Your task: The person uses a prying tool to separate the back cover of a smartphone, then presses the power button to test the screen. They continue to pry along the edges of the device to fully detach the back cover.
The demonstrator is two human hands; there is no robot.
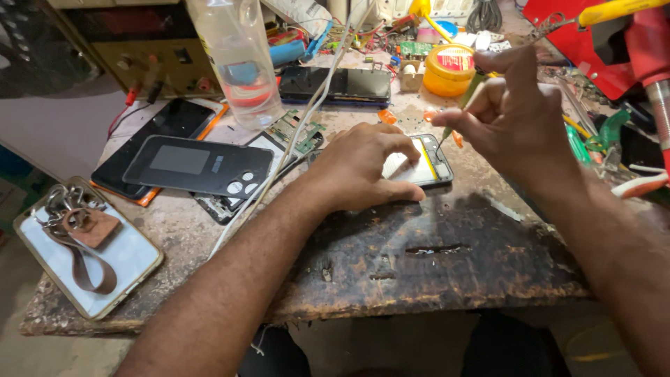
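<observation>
An opened phone body point(431, 162) lies face down in the middle of a worn wooden workbench point(433, 258). My left hand point(363, 167) rests on its left part, fingers pressing it flat. My right hand point(513, 112) pinches a thin screwdriver point(462, 105) with a yellow-green handle, its tip touching the phone's upper edge. A small orange piece point(457, 138) lies just beside the tip.
A black phone back cover point(199, 165) lies left over other phones. A phone with keys and a brown strap point(84, 244) sits at the left edge. Behind are a clear plastic bottle point(237, 59), a dark phone point(335, 85), a yellow tin point(450, 70), circuit boards, wires and tools at right.
</observation>
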